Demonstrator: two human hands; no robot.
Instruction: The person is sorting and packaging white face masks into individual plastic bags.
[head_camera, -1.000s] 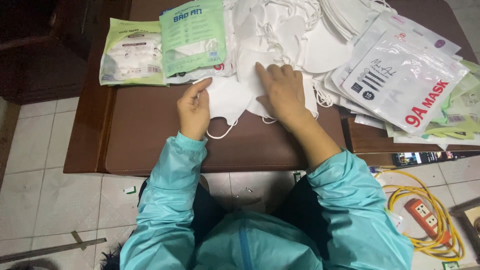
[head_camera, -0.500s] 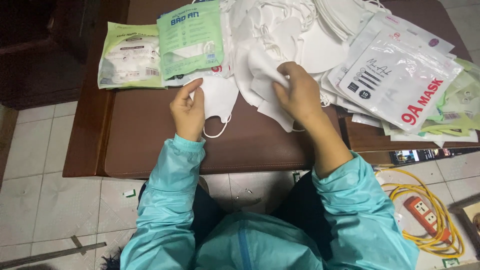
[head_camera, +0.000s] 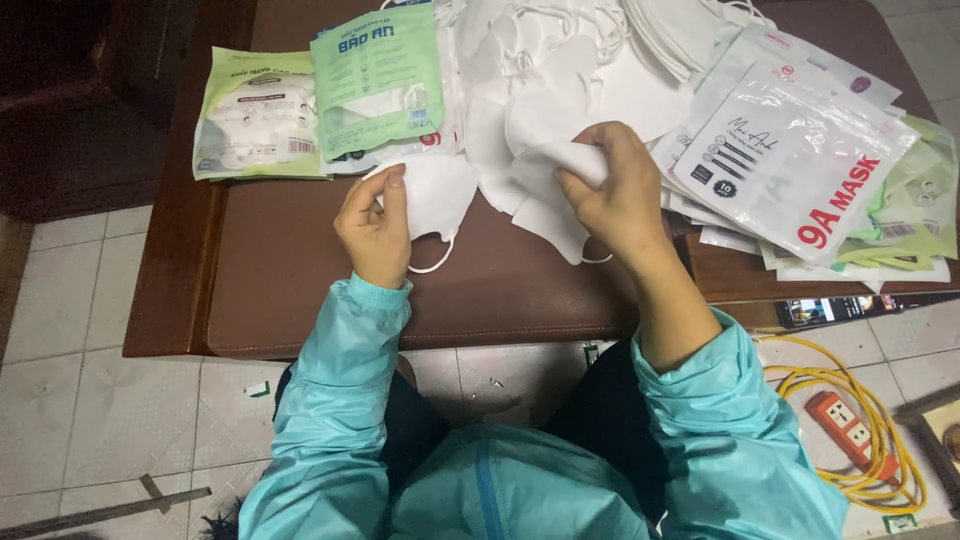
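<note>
My left hand (head_camera: 375, 228) pinches the left edge of a white folded face mask (head_camera: 432, 192) whose ear loop hangs toward me over the brown table (head_camera: 280, 290). My right hand (head_camera: 618, 190) grips another white face mask (head_camera: 548, 192), lifted a little off the table. A loose heap of white masks (head_camera: 560, 60) lies just behind both hands. Both arms wear teal sleeves.
Green mask packets (head_camera: 375, 80) lie at the table's back left. White and clear mask pouches (head_camera: 790, 160) are stacked at the right. A yellow cable with an orange power strip (head_camera: 845, 430) lies on the tiled floor at the right.
My right hand has lifted from pressing flat on the masks and picked one up. My left hand has drawn its mask slightly left, apart from the other.
</note>
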